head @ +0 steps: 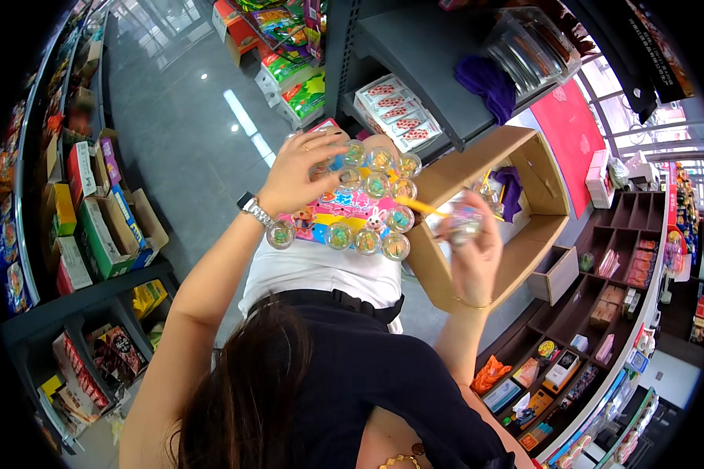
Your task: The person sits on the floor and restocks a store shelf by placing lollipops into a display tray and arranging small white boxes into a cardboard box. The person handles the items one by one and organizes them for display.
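A colourful printed display board (pixel 343 207) with cartoon animals lies before me at my lap, and several clear plastic balls (pixel 377 184) with small coloured contents stand along it. My left hand (pixel 305 167) is over the board's upper left part, thumb and fingers spread around a clear ball (pixel 320 171); whether they grip it is unclear. To the right of the board, my right hand (pixel 475 249) holds a blurred clear ball (pixel 464 225) with a yellow stick (pixel 423 206) pointing left towards the board.
Behind my right hand stands an open cardboard box (pixel 481 158) with more yellow sticks and a purple cloth (pixel 507 187) inside. A dark metal shelf (pixel 422 64) carries a white carton (pixel 396 111). Stocked shelves (pixel 88 281) are at left, a compartmented counter (pixel 586 293) at right.
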Motion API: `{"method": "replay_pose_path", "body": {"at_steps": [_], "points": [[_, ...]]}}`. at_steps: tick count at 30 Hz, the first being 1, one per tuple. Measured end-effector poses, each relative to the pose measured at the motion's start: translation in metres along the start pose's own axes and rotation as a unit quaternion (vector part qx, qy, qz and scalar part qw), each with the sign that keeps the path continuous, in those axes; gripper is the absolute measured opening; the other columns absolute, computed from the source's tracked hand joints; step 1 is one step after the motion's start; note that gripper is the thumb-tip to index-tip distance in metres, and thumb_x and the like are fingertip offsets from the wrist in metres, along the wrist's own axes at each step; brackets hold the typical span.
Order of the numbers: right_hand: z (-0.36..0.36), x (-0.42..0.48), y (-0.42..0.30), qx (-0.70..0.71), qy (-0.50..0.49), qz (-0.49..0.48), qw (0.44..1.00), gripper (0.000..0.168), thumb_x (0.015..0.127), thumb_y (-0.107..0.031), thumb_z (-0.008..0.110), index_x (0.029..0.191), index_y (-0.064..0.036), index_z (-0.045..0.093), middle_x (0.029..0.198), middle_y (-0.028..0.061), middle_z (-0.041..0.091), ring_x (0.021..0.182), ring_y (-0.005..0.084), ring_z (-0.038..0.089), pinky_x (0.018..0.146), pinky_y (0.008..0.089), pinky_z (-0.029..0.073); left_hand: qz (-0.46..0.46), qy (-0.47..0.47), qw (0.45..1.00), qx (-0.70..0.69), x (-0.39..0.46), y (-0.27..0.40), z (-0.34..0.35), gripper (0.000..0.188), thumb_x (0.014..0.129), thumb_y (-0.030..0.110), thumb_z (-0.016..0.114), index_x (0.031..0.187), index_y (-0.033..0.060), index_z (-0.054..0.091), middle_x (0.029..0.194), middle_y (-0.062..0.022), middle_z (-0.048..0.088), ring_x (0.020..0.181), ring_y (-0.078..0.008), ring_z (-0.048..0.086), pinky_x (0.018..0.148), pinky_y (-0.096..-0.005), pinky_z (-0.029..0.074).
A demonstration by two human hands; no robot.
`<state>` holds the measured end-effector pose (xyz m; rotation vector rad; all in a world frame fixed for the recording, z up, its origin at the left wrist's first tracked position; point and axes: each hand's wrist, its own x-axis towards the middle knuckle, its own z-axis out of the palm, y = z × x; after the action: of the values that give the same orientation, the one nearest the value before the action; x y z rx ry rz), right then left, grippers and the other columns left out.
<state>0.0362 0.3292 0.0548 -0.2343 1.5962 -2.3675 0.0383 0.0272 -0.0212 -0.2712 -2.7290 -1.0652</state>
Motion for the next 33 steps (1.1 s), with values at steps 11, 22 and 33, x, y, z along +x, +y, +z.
{"method": "replay_pose_path", "body": {"at_steps": [11,22,33], "points": [[0.080,0.023,0.063,-0.419,-0.257,-0.122,0.862,0.046,0.075,-0.012,0.075,0.117,0.000,0.059,0.114,0.0151,0.057,0.102,0.0317,0.059,0.088,0.0369,0.048,-0.005,0.053,0.999,0.012,-0.007,-0.008,0.009,0.029,0.084,0.011,0.059,0.111,0.0109,0.067,0.128,-0.0093,0.060,0.126,-0.0294,0.049,0.110,-0.0489,0.030],[0.076,0.025,0.079,-0.429,-0.245,-0.120,0.861,0.048,0.076,-0.013,0.075,0.120,0.000,0.058,0.115,0.0152,0.057,0.103,0.0314,0.058,0.087,0.0381,0.048,0.015,0.062,0.998,0.008,-0.005,-0.009,0.009,0.028,0.082,0.009,0.059,0.108,0.0092,0.067,0.128,-0.0082,0.060,0.123,-0.0296,0.051,0.109,-0.0488,0.031],[0.090,0.023,0.080,-0.504,-0.319,-0.173,0.784,0.050,0.073,-0.017,0.077,0.117,-0.002,0.059,0.113,0.0120,0.057,0.100,0.0299,0.057,0.085,0.0390,0.047,0.019,0.063,0.998,0.020,-0.006,-0.010,0.010,0.027,0.082,0.010,0.059,0.108,0.0093,0.067,0.127,-0.0074,0.061,0.124,-0.0287,0.051,0.109,-0.0492,0.032]]}}
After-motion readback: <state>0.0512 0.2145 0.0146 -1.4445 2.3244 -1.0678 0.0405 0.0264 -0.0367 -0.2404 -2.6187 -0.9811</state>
